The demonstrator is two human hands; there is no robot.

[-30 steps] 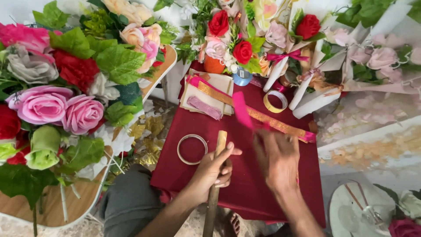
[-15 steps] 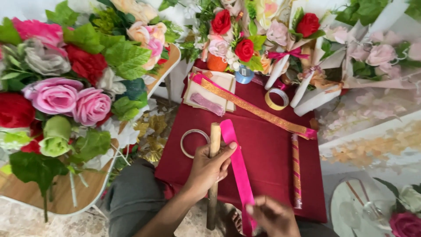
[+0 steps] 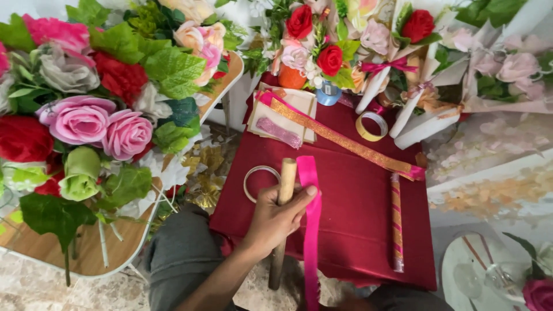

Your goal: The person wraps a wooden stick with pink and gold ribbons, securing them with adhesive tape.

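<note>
The left hand point(image 3: 275, 217) has its fingers clenched around the wooden stick point(image 3: 282, 222), thumb pinning the pink ribbon point(image 3: 311, 230) near the red-clothed counter point(image 3: 357, 230)'s near edge, the right hand out of view; a slackened thumb would probably let the ribbon slide off.

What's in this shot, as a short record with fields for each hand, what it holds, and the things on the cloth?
left hand: grips a wooden stick, thumb pinning a pink ribbon against it
right hand: out of view
surface: dark red cloth
on cloth: clear tape ring, yellow tape roll, long orange glitter ribbon, wrapped orange stick
surroundings: artificial roses on the left, wrapped bouquets behind
</note>
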